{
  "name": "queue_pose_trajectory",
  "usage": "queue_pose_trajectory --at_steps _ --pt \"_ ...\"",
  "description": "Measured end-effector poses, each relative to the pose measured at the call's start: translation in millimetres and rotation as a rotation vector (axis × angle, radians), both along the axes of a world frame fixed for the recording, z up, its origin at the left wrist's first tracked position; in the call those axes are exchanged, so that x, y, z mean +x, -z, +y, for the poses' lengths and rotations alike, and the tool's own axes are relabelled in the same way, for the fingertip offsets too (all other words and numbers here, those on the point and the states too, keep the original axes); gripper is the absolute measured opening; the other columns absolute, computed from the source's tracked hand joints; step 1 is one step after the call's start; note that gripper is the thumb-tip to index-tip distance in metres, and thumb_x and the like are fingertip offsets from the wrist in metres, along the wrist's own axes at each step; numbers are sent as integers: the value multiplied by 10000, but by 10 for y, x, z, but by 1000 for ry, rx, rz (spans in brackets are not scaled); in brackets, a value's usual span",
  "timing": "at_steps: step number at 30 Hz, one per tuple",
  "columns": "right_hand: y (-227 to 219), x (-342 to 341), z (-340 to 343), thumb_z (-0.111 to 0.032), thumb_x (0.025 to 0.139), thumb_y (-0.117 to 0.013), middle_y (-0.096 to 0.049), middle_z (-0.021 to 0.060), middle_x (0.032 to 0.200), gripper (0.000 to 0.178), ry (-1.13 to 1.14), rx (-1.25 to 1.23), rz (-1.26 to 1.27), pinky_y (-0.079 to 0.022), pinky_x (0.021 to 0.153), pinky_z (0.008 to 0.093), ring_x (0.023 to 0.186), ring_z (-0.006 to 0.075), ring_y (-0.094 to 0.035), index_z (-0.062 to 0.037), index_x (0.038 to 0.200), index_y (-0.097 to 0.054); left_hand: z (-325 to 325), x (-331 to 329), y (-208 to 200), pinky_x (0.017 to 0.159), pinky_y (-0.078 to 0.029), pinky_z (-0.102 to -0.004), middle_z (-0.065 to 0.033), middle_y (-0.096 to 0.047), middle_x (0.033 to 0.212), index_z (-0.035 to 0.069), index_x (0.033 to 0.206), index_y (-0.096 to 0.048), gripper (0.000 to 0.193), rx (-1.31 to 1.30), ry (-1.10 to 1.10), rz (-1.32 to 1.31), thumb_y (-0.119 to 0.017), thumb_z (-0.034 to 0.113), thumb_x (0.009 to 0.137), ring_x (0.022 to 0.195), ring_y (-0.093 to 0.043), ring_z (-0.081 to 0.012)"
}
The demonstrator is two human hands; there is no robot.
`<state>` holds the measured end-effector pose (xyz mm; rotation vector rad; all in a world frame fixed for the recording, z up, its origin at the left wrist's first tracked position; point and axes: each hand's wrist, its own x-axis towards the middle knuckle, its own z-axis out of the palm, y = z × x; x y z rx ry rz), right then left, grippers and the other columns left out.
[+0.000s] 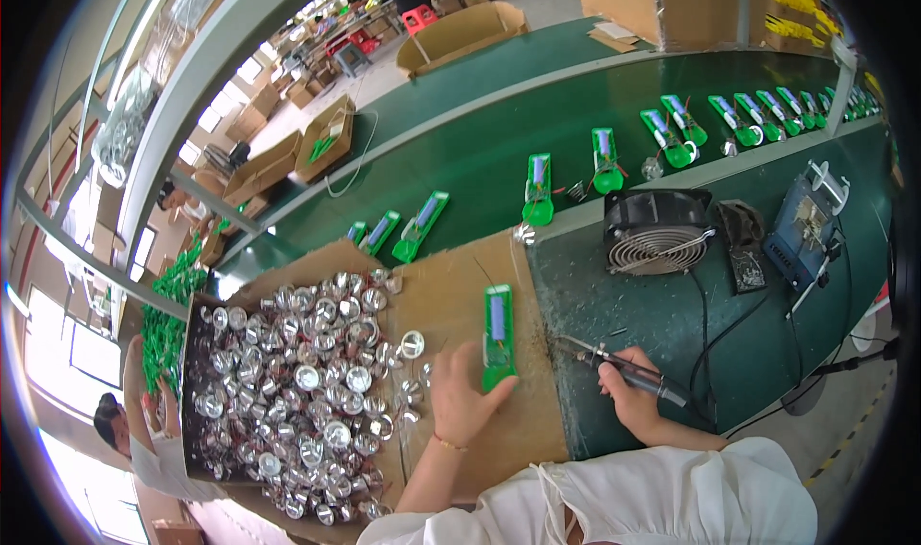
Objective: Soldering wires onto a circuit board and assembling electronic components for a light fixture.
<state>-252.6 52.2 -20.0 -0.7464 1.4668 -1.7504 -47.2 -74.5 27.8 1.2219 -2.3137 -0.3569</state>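
The work looked to be at a soldering step, with one case in turn. That green case (500,355) lay on the cardboard (532,406) in front of the person, a blue cell (497,318) showing in its upper part and a thin wire sticking up from its top end.

The left hand (460,391) was spread, its grip closed on nothing visible; the thumb reached over the case's lower end, though whether it pressed there I cannot tell. Loose reflectors (411,343) lay just left of its fingers, beside the crowded heap in the box (195,339).

The right hand's grip (628,391) was wrapped round the iron (645,376), whose metal end pointed left toward the case, apart from it, over the edge of the bench (614,300).

As I judged it, the next move called for a reflector lined up with the case's wider lower end, the case held steady, and the hot tip brought to the joint clear of the left thumb.
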Motion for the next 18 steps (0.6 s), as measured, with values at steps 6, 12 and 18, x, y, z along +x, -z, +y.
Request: queue_pose_trajectory --at_steps 6,12,18 --pt "-27 46 23 -105 840 -597 -558 54 661 137 1 -12 21 -425 501 214 551 78 -509 -15 825 -495 -106 500 228 981 -226 -551 -129 -474 1237 95 1219 -489 524 -203 -262 -435 -646 303 764 1188 -401 -323" --pt "46 37 17 -114 837 -615 -564 47 676 146 -16 -8 12 -437 523 214 574 76 -519 -8 858 -518 314 659 303 978 -237 -517 -87 -484 1224 123 1044 -590 310 -218 -147 -199 -663 175 747 1156 -445 -243" --pt "-50 30 -27 -131 842 -606 -557 46 670 152 26 25 72 -415 512 200 556 68 -502 -13 862 -511 269 744 205 844 -360 -413 -133 -514 1066 78 1049 -528 420 -295 -281 15 -717 158 682 964 -488 -309"
